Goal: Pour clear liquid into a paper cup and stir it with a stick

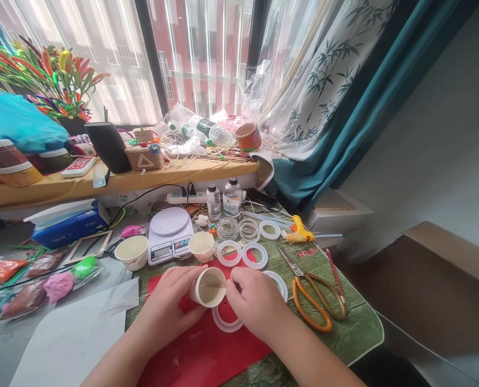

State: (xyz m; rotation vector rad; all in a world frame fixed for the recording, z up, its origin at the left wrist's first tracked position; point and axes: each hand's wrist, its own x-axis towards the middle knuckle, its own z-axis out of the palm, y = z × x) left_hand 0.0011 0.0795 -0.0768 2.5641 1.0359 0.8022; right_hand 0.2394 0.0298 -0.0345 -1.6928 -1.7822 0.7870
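My left hand (175,301) is wrapped round a paper cup (210,287), tilted so its mouth faces me. Inside the cup is a clear-looking liquid. My right hand (252,301) pinches a thin wooden stick (216,284) that reaches into the cup. Below the cup and partly behind my right hand, a white ring mold (228,325) lies on a red sheet (195,357). Another ring mold (280,285) shows just past my right hand. Two more ring molds, one on the left (229,253) and one on the right (254,255), lie beyond my hands.
Behind the cup stand a kitchen scale (170,228), two paper cups (131,252) and two bottles (232,199). Orange-handled scissors (312,301), a red pencil (336,277) and a yellow glue gun (300,230) lie right. Clay packets (58,287) and white paper (70,344) are left.
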